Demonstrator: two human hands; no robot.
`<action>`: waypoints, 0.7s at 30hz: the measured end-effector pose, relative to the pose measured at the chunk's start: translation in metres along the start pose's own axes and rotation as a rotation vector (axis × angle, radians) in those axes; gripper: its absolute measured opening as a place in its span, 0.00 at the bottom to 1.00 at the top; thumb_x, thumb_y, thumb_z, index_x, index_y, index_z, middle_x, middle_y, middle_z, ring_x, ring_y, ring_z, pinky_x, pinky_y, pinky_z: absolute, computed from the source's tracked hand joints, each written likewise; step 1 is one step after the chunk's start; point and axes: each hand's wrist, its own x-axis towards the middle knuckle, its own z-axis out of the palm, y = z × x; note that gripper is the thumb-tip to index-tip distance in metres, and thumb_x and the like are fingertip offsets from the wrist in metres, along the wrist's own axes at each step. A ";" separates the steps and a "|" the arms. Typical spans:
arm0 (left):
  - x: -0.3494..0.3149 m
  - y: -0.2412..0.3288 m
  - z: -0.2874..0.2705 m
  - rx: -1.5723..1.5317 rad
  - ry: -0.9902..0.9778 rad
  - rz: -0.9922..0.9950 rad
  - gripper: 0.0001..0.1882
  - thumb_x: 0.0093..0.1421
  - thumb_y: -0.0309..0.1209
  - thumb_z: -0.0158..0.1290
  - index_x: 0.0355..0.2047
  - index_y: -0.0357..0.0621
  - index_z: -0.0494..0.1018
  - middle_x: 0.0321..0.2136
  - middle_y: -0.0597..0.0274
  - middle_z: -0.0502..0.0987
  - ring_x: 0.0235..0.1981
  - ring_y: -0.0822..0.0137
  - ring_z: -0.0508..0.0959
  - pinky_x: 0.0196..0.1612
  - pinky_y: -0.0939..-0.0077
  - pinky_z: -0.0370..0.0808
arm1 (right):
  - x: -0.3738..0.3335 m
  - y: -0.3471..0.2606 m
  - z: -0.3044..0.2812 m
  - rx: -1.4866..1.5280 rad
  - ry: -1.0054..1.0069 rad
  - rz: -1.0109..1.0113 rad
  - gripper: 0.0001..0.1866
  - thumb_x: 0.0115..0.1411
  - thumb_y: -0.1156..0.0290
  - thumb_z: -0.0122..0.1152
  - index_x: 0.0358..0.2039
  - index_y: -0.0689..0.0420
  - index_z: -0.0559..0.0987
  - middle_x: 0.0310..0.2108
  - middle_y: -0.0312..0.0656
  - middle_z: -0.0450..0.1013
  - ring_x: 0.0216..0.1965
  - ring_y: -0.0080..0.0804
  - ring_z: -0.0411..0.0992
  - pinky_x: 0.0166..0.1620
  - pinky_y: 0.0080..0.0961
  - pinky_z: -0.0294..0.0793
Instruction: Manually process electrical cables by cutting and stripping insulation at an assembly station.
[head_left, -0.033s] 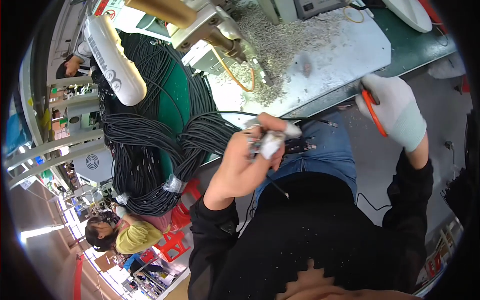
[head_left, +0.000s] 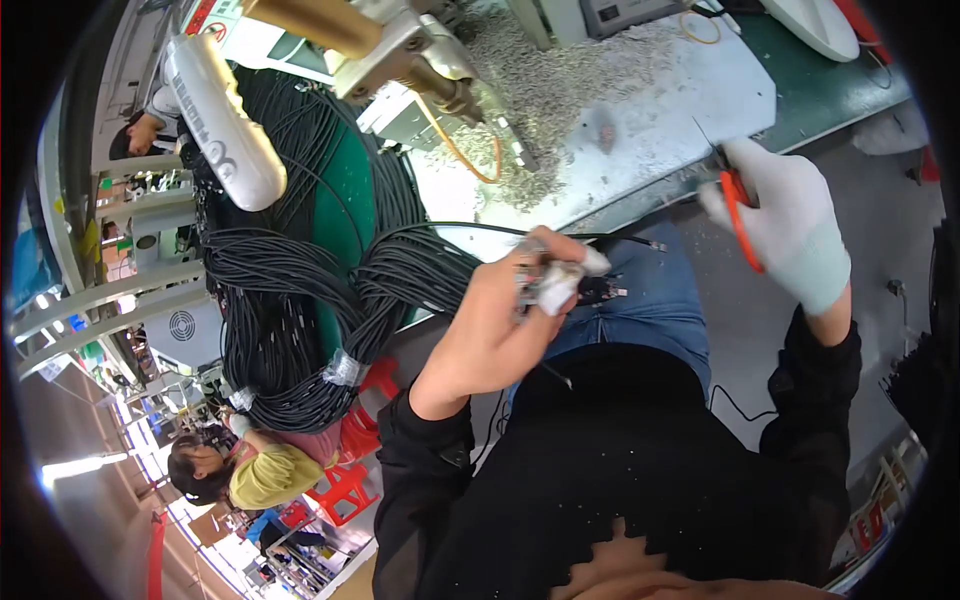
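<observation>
In the head view, the left hand (head_left: 490, 325) is curled in a fist, its fingers bent around the ends of several black cables (head_left: 425, 275); small metal pieces show between the fingers, too blurred to tell apart. White covers sit on some of its fingertips, and these are drawn together, so how tightly they press cannot be told. The gripped cables come from a bundle just left of the hand, and some of their plug ends (head_left: 610, 291) stick out on its right side, over the person's jeans (head_left: 665, 300). One cable passes along the upper side of the hand, its metal tip (head_left: 656, 246) also above the jeans, while another cable end (head_left: 568, 383) hangs below the hand, against the black top (head_left: 610, 430). The right hand (head_left: 795, 215), in a white glove, is well apart from the left, off to the right near the table edge. It is closed around an orange-handled tool (head_left: 738, 222), whose thin dark end points up toward the white board (head_left: 690, 115); the tool touches no cable. Grey scraps (head_left: 560, 75) are strewn over that board, beside the machine (head_left: 420, 65). Further left, more of the cables lie in big coils on the green table (head_left: 338, 190), with clear wrap (head_left: 345, 369) around one part.
</observation>
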 end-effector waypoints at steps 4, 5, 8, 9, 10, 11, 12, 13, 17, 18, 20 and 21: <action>0.009 -0.001 0.025 0.630 -0.132 -0.048 0.11 0.59 0.19 0.45 0.43 0.33 0.64 0.24 0.59 0.74 0.26 0.70 0.74 0.32 0.73 0.72 | -0.013 -0.043 0.004 0.249 0.083 -0.113 0.08 0.50 0.74 0.59 0.31 0.63 0.75 0.13 0.41 0.63 0.15 0.22 0.66 0.22 0.21 0.64; 0.009 -0.004 0.029 0.736 -0.127 -0.009 0.13 0.57 0.18 0.47 0.43 0.33 0.64 0.24 0.58 0.74 0.26 0.71 0.74 0.32 0.74 0.72 | -0.017 -0.041 0.006 0.242 0.093 -0.100 0.08 0.50 0.74 0.59 0.31 0.63 0.75 0.13 0.41 0.63 0.15 0.22 0.66 0.22 0.21 0.64; 0.008 -0.013 0.044 0.705 -0.006 0.050 0.16 0.54 0.17 0.51 0.43 0.34 0.65 0.26 0.57 0.76 0.26 0.71 0.75 0.33 0.77 0.72 | -0.018 -0.029 0.029 0.501 0.165 -0.049 0.07 0.52 0.75 0.59 0.30 0.64 0.74 0.14 0.38 0.66 0.16 0.18 0.68 0.21 0.18 0.65; 0.007 -0.016 0.049 0.561 0.111 0.063 0.18 0.52 0.16 0.53 0.43 0.34 0.65 0.27 0.57 0.76 0.27 0.70 0.76 0.34 0.78 0.72 | -0.019 -0.028 0.030 0.504 0.168 -0.053 0.07 0.52 0.75 0.59 0.30 0.64 0.74 0.14 0.38 0.66 0.16 0.18 0.68 0.21 0.18 0.65; 0.007 -0.018 0.052 0.417 0.228 0.076 0.19 0.50 0.14 0.54 0.43 0.35 0.66 0.28 0.56 0.77 0.28 0.70 0.77 0.34 0.80 0.72 | -0.021 -0.030 0.030 0.692 0.098 0.088 0.07 0.53 0.73 0.58 0.29 0.64 0.74 0.14 0.37 0.67 0.15 0.18 0.68 0.20 0.18 0.65; 0.006 -0.021 0.053 0.423 0.232 0.076 0.19 0.50 0.14 0.54 0.43 0.35 0.66 0.28 0.56 0.77 0.28 0.70 0.77 0.34 0.80 0.72 | -0.022 -0.032 0.030 0.879 0.023 0.230 0.07 0.54 0.72 0.58 0.28 0.64 0.74 0.15 0.37 0.68 0.15 0.19 0.68 0.20 0.18 0.65; 0.004 -0.024 0.054 0.347 0.244 0.134 0.19 0.49 0.14 0.55 0.42 0.36 0.67 0.29 0.56 0.77 0.28 0.70 0.77 0.34 0.81 0.72 | -0.024 -0.033 0.032 1.064 -0.054 0.381 0.08 0.55 0.71 0.57 0.27 0.63 0.74 0.15 0.36 0.69 0.14 0.19 0.68 0.20 0.18 0.66; 0.003 -0.027 0.054 0.270 0.255 0.192 0.19 0.48 0.13 0.56 0.41 0.37 0.69 0.29 0.56 0.77 0.29 0.70 0.78 0.33 0.81 0.72 | -0.025 -0.030 0.036 1.070 -0.055 0.381 0.08 0.55 0.71 0.57 0.27 0.63 0.74 0.15 0.36 0.69 0.14 0.19 0.68 0.20 0.18 0.66; 0.005 -0.028 0.043 0.314 0.151 0.333 0.16 0.46 0.13 0.57 0.37 0.38 0.73 0.32 0.56 0.77 0.27 0.69 0.78 0.30 0.82 0.72 | -0.025 -0.007 0.049 1.472 -0.243 0.298 0.14 0.62 0.65 0.52 0.25 0.62 0.73 0.16 0.37 0.72 0.14 0.18 0.68 0.19 0.17 0.67; 0.006 -0.027 0.039 0.374 0.098 0.375 0.15 0.46 0.14 0.57 0.35 0.39 0.74 0.32 0.56 0.77 0.26 0.69 0.78 0.28 0.81 0.73 | -0.022 -0.007 0.035 1.340 -0.351 0.281 0.15 0.62 0.65 0.52 0.24 0.63 0.73 0.15 0.37 0.72 0.13 0.19 0.68 0.19 0.17 0.67; 0.007 -0.018 0.032 0.514 0.012 0.428 0.15 0.44 0.14 0.57 0.34 0.39 0.75 0.32 0.56 0.77 0.25 0.68 0.77 0.26 0.81 0.72 | -0.016 -0.008 0.015 1.070 -0.559 0.240 0.16 0.62 0.64 0.51 0.23 0.64 0.73 0.13 0.38 0.70 0.13 0.20 0.69 0.19 0.17 0.67; 0.008 -0.012 0.031 0.651 -0.080 0.485 0.16 0.42 0.14 0.57 0.34 0.40 0.76 0.32 0.56 0.77 0.23 0.67 0.76 0.25 0.80 0.72 | -0.014 -0.006 0.014 1.073 -0.562 0.240 0.16 0.62 0.64 0.51 0.23 0.64 0.73 0.13 0.38 0.70 0.13 0.20 0.69 0.19 0.17 0.67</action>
